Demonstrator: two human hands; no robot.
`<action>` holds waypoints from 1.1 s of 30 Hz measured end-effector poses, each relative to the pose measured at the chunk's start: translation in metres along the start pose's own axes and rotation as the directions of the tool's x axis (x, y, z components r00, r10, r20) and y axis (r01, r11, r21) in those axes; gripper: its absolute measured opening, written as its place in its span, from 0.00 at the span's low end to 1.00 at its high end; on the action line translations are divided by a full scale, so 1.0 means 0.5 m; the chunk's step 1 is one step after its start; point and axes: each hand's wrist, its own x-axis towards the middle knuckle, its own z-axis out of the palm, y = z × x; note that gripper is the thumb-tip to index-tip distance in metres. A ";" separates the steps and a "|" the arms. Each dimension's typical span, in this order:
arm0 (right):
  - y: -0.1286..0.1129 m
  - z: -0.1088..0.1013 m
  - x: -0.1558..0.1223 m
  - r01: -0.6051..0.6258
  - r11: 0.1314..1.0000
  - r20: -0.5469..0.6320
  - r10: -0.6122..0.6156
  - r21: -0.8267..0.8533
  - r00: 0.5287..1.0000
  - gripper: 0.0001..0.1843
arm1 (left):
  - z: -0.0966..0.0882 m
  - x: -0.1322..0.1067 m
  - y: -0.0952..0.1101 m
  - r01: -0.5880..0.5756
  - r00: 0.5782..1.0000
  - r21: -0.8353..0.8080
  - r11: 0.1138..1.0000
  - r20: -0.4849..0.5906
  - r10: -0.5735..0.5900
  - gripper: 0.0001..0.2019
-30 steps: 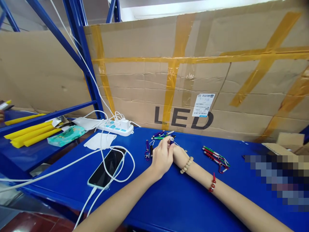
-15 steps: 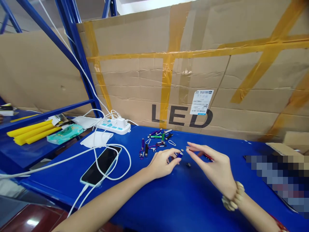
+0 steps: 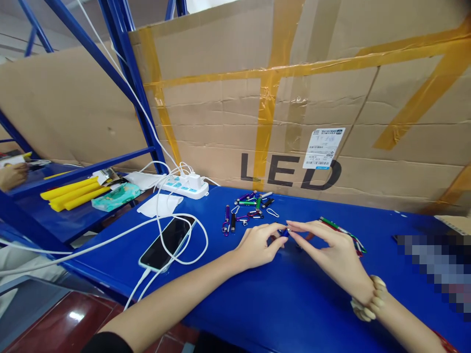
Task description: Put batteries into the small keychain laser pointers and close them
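My left hand (image 3: 257, 249) pinches a small blue metal tube (image 3: 283, 233), like the body of a mini keychain flashlight, between thumb and fingers. At the tube's right end, my right hand (image 3: 333, 247) closes thumb and forefinger on a tiny silvery piece, mostly hidden by the fingertips. The two hands' fingertips nearly meet. Behind my left hand lies a loose group of small purple, green, black and silver flashlights (image 3: 247, 202) with carabiner clips. Beyond my right hand lie green and red flashlights (image 3: 333, 225) with clips, partly covered by it.
A phone (image 3: 167, 245) with white cables lies left of my forearm, before a white power strip (image 3: 187, 186). A large cardboard box (image 3: 221, 117) marked LED stands behind the blue table (image 3: 250, 304). Yellow tubes (image 3: 75, 192) and another person's hand (image 3: 13, 176) are far left.
My right hand has brought the tiny silvery piece to the end of the blue tube, closing the gap between the hands. The view has shifted, showing more of the flashlights on the right.
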 end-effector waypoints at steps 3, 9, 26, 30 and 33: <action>0.002 0.002 -0.001 0.026 1.000 0.018 -0.026 -0.005 1.000 0.12 | 0.002 -0.001 -0.004 -0.007 1.000 0.008 1.000 -0.007 0.007 0.13; 0.007 0.004 -0.008 0.062 0.998 0.040 -0.062 -0.005 0.997 0.13 | 0.006 0.000 -0.002 0.002 1.000 0.022 1.000 0.000 -0.002 0.11; 0.076 -0.010 -0.011 -0.146 0.970 0.434 0.219 -0.196 0.874 0.09 | 0.010 0.004 -0.005 0.105 0.986 0.034 0.994 -0.133 -0.099 0.10; 0.072 -0.008 -0.011 -0.222 0.958 0.410 0.279 -0.183 0.868 0.06 | 0.014 0.003 -0.005 0.032 0.991 0.099 0.995 -0.133 -0.018 0.09; 0.074 -0.013 -0.008 -0.269 0.949 0.385 0.313 -0.165 0.868 0.08 | 0.013 0.003 -0.004 0.027 0.993 0.081 0.996 -0.114 -0.017 0.10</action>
